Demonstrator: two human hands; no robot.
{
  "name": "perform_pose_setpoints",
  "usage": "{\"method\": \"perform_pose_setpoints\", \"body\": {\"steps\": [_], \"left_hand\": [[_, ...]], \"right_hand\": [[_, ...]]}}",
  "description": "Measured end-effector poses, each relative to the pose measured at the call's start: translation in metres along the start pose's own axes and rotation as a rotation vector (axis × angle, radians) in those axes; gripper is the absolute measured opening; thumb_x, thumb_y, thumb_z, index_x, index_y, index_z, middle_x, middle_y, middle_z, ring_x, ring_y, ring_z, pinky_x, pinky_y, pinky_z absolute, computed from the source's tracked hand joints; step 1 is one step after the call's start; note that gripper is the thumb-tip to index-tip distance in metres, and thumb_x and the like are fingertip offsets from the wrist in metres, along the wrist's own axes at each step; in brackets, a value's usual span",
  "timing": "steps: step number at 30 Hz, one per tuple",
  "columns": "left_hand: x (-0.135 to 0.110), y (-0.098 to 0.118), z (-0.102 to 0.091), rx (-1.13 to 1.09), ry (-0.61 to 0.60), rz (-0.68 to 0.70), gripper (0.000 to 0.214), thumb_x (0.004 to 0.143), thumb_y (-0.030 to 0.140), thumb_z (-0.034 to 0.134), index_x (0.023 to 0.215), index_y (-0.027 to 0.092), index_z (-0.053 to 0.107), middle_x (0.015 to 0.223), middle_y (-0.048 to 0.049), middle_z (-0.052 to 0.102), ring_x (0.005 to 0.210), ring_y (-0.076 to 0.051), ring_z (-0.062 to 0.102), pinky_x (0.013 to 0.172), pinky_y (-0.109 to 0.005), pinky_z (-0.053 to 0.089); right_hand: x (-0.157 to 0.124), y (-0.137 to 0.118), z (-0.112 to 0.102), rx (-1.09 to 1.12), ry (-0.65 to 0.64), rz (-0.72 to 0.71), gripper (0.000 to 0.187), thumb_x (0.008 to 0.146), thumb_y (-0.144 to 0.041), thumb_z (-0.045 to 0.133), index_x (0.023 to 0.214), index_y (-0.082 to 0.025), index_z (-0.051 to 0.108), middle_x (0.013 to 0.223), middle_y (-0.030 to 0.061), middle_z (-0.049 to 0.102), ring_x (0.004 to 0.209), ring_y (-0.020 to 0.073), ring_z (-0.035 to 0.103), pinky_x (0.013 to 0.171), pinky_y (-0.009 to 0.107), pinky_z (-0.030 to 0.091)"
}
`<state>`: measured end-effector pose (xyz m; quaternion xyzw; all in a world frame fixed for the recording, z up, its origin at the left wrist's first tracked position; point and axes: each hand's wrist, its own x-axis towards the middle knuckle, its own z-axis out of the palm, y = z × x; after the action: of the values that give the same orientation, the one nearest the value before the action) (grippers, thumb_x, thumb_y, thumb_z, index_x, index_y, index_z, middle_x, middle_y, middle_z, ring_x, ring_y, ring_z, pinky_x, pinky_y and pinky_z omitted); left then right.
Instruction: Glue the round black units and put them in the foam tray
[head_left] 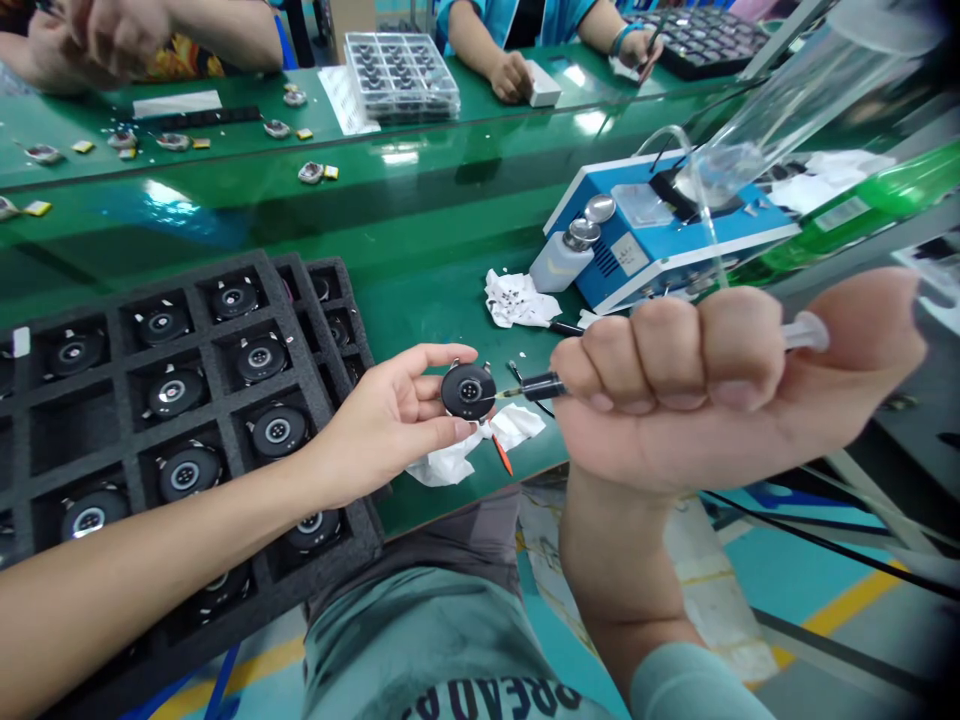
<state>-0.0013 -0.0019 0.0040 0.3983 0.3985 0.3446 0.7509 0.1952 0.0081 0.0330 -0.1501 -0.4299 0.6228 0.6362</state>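
My left hand point(382, 425) holds a round black smartwatch body point(466, 392) between thumb and fingers, its sensor side facing up. In my right hand point(690, 390) is a dispensing syringe point(541, 386), wrapped in a fist with the thumb at its back end. The thin needle tip points left and reaches the right part of the watch body's face; whether it touches cannot be made out. Under my left forearm lies a dark foam tray point(367, 535) with more watch bodies point(277, 430) in its compartments.
Crumpled white tissues point(517, 425) and an orange-tipped tool point(502, 457) lie beyond the watch. A pump bottle point(561, 262) stands by a blue machine point(637, 245), near a green bottle point(862, 210). Across the bench, two people work near a clear compartment box point(401, 75) and small parts point(174, 142).
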Motion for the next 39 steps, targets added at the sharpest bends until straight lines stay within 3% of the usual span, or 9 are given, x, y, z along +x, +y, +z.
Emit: {"method": "perform_pose_setpoints", "body": {"steps": [8, 17, 39], "left_hand": [[-0.0009, 0.0002, 0.0006, 0.006, 0.002, 0.007, 0.058, 0.075, 0.002, 0.079, 0.127, 0.016, 0.058, 0.099, -0.0058, 0.078, 0.085, -0.016, 0.075, 0.084, -0.028, 0.057], [-0.0014, 0.0007, 0.0006, 0.022, -0.006, 0.007, 0.058, 0.077, 0.002, 0.077, 0.129, 0.015, 0.057, 0.102, -0.0071, 0.078, 0.088, -0.015, 0.075, 0.085, -0.027, 0.058], [-0.0011, 0.0003, 0.0005, 0.030, -0.020, 0.016, 0.056, 0.077, 0.002, 0.077, 0.128, 0.015, 0.057, 0.101, -0.0068, 0.078, 0.088, -0.015, 0.074, 0.086, -0.027, 0.057]], "right_hand": [[-0.0005, 0.0068, 0.0048, 0.012, -0.053, -0.002, 0.066, 0.092, -0.043, 0.063, 0.047, -0.020, 0.022, 0.045, -0.0072, 0.016, 0.041, 0.0094, 0.019, 0.045, 0.030, 0.027], [0.0029, -0.0022, -0.0031, -0.039, 0.005, -0.019, 0.074, 0.086, -0.040, 0.074, 0.046, -0.019, 0.016, 0.043, -0.0075, 0.011, 0.040, 0.0085, 0.017, 0.042, 0.029, 0.022], [0.0051, 0.0020, 0.0042, 0.000, -0.005, -0.017, 0.071, 0.089, -0.039, 0.070, 0.047, -0.019, 0.017, 0.044, -0.0074, 0.012, 0.041, 0.0087, 0.015, 0.043, 0.030, 0.021]]}}
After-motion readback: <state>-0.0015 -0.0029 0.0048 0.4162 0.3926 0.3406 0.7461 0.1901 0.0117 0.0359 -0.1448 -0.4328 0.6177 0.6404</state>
